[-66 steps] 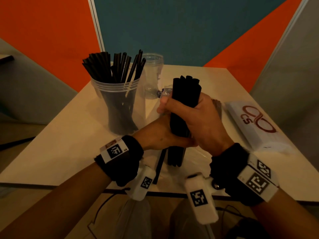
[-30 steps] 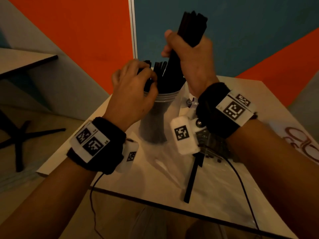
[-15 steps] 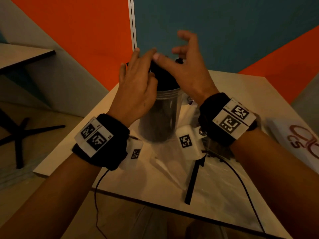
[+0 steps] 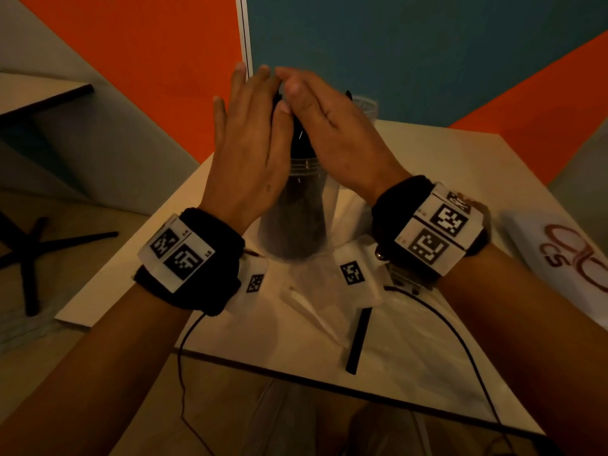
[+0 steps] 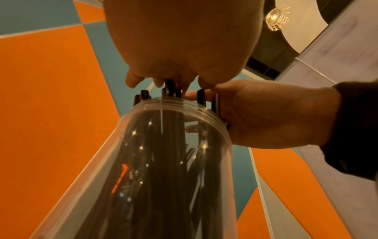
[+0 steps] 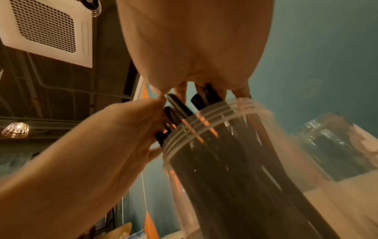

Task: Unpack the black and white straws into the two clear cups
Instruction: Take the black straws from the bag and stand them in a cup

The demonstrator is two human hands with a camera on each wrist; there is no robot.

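Note:
A clear cup (image 4: 297,205) packed with black straws (image 5: 167,90) stands on the white table (image 4: 427,166). Both hands cup the straw tops above its rim. My left hand (image 4: 250,133) lies flat against them from the left with straight fingers. From the right, my right hand (image 4: 332,126) does the same, and its fingertips meet the left's. Neither hand grips anything. In the wrist views the left hand (image 5: 180,48) and right hand (image 6: 194,48) touch the straw ends over the cup (image 6: 225,161). One loose black straw (image 4: 358,340) lies near the front edge. A second clear cup (image 4: 366,106) stands behind.
Crumpled clear wrapping (image 4: 312,311) lies in front of the cup. A white packet with a red logo (image 4: 566,258) sits at the right. Thin black cables (image 4: 460,340) run from the wrist units across the table. The table's near edge (image 4: 296,373) is close.
A second ago my right hand held a bundle of black straws over the cup. It let them drop in, and both hands now lie flat around the straw tops.

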